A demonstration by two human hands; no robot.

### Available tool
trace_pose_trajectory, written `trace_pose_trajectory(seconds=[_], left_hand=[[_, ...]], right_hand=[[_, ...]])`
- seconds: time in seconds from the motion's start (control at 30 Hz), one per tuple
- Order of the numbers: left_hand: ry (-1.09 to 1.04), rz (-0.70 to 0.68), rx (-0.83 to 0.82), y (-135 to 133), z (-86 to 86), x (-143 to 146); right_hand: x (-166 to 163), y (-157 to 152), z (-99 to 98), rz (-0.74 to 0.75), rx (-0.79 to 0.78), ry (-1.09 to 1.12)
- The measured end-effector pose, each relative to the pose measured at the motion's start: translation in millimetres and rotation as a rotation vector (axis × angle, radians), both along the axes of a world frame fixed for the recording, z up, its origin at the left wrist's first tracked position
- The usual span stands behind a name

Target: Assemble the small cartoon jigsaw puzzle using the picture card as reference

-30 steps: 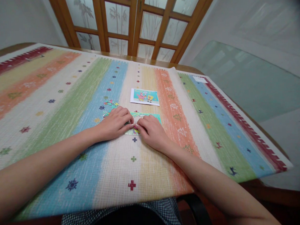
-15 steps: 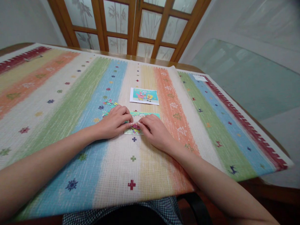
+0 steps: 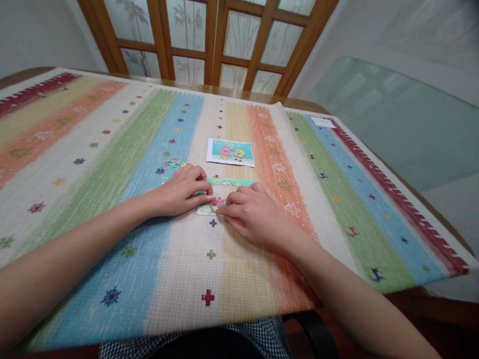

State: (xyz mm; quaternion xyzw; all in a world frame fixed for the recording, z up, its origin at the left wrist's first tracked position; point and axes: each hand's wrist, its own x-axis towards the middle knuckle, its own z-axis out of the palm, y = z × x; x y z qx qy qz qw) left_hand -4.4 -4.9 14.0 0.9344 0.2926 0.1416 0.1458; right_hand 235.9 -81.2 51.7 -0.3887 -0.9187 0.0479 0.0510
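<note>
A partly joined jigsaw puzzle (image 3: pixel 215 204) lies on the striped tablecloth in front of me, its lower left part pink and yellow. Its turquoise upper strip (image 3: pixel 234 182) shows behind my fingers, with bare cloth inside the frame. My left hand (image 3: pixel 183 190) is closed, its thumb and fingertips pressed on the puzzle's left side. From the right, my right hand (image 3: pixel 252 213) pinches at the puzzle's lower edge and covers its right part. What lies under the fingertips is mostly hidden. Loose jigsaw pieces (image 3: pixel 174 163) lie just beyond my left hand, partly covered by it.
Behind the puzzle lies a printed cartoon picture card (image 3: pixel 231 152). The striped tablecloth (image 3: pixel 188 277) covers the table, with a white label (image 3: pixel 323 122) at its far right. A wooden glazed door (image 3: pixel 213 38) stands past the far edge.
My right hand has shifted slightly toward me and to the right, uncovering more of the pink pieces. The left hand stays at the puzzle's left side.
</note>
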Motion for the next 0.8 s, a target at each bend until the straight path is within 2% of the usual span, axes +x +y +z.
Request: trace_pose_trajectory(seconds=[0.23, 0.6, 0.8], left_hand=[[0.026, -0.013, 0.004, 1.1, 0.5, 0.7], [0.117, 0.021, 0.103, -6.8, 9.4, 5.0], [0.174, 0.045, 0.290, -11.8, 8.1, 8.0]], right_hand=[[-3.1, -1.5, -0.3, 0.007, 0.005, -0.018], [-3.8, -1.8, 1.1, 0.017, 0.007, -0.034], [-3.7, -1.9, -0.8, 0.014, 0.018, -0.022]])
